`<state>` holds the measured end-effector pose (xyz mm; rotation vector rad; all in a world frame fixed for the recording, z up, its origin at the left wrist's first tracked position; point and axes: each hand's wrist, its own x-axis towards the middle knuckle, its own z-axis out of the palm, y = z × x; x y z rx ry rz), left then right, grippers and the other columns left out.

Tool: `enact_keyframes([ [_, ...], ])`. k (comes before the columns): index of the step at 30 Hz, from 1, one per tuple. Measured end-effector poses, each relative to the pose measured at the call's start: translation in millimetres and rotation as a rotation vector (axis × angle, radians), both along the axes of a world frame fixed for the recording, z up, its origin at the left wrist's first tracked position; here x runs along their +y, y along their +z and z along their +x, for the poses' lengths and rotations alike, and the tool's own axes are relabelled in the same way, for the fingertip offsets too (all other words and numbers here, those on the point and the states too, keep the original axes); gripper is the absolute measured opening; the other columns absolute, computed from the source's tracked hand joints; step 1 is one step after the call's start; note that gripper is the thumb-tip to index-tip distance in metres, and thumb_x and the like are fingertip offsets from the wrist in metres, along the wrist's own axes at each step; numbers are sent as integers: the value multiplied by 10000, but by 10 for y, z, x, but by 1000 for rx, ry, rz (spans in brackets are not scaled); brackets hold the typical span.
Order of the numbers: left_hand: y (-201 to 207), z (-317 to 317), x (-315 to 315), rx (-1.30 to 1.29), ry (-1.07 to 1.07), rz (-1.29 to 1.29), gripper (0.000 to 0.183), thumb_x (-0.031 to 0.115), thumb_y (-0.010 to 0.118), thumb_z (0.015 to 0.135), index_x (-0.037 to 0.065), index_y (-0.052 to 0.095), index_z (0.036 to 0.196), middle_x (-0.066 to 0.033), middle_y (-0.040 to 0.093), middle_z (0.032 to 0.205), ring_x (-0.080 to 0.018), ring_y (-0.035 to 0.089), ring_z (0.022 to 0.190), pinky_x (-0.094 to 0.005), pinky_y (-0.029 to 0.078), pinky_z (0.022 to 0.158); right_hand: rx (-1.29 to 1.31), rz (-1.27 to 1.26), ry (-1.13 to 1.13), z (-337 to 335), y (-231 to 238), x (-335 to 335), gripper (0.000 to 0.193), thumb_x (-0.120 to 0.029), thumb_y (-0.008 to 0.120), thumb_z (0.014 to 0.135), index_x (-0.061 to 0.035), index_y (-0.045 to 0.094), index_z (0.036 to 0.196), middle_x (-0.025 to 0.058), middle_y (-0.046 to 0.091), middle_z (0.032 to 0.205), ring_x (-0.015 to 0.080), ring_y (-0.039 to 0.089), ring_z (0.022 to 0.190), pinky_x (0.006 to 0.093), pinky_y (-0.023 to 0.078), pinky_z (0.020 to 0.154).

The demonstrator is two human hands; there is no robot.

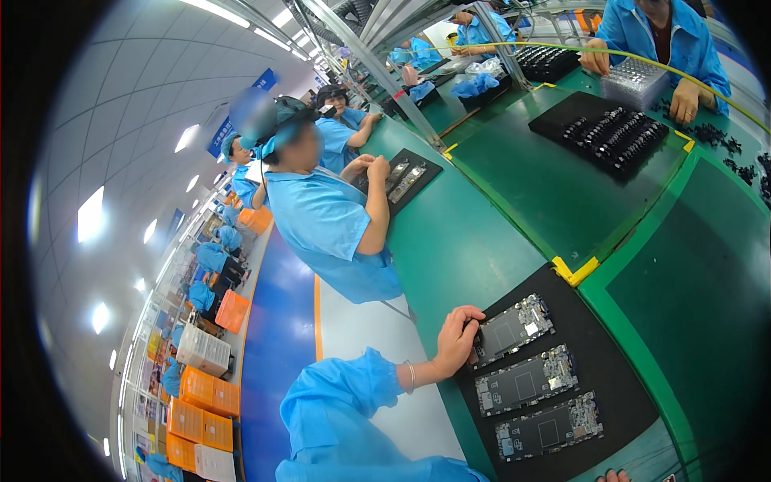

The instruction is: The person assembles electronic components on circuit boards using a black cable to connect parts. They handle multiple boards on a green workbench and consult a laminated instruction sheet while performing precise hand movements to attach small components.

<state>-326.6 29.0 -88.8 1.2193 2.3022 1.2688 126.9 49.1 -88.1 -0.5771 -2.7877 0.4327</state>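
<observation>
Three populated circuit boards lie in a row on a black mat (598, 321): the far board (507, 331), the middle board (526, 380) and the near board (548, 426). My left hand (456, 341), with a bracelet at its wrist, reaches in from the left. Its fingers are bent down and closed around the left end of the far board; the thumb side is partly hidden. Of my right hand (614, 476), only a few fingertips show at the lower edge, to the right of the near board. What those fingers do lies outside the picture.
Yellow tape (574, 271) marks a corner of the green bench (482, 249). Beyond it, a black tray (598, 136) carries rows of small dark parts. A co-worker (325, 209) at my left handles boards on another black mat (414, 181). Another person's hands rest by clear stacked trays (636, 83).
</observation>
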Motion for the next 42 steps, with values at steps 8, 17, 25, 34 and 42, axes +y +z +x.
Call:
enact_keyframes([
  [8,19,34,-43,86,8,-37,172,134,500,831,82,559,985,-52,547,1010,-216,487,933,-328,390,843,-46,-28,-61,-34,65,-83,447,-273,501,815,8,527,1162,208,558,1138,395,555,979,503,458,769],
  [17,28,-32,-32,15,33,-94,290,179,479,858,153,591,1125,-117,519,890,-241,489,840,-342,416,802,55,-200,-271,-214,360,-230,490,-137,594,781,33,458,1220,207,487,1223,369,478,1102,458,388,925],
  [25,-101,71,-129,8,-142,-53,331,235,382,949,98,494,1230,-74,542,1137,-123,519,829,-236,488,561,287,-489,-518,-645,381,-231,614,-173,673,720,24,423,1245,184,441,1299,356,449,1092,410,370,927],
  [34,-7,1443,-484,-200,-583,-155,534,290,566,870,38,404,1312,-166,436,1305,-283,420,1166,-376,346,994,524,-760,-753,856,-236,-686,451,-298,595,826,59,531,1094,187,578,1061,258,585,901,359,501,751],
  [42,79,1541,224,64,-996,124,539,321,527,889,25,374,1312,-179,368,1318,-337,359,1191,-426,286,1018,245,-37,-968,543,183,-712,433,-82,641,705,8,526,1113,217,542,1036,394,530,908,449,447,812],
])
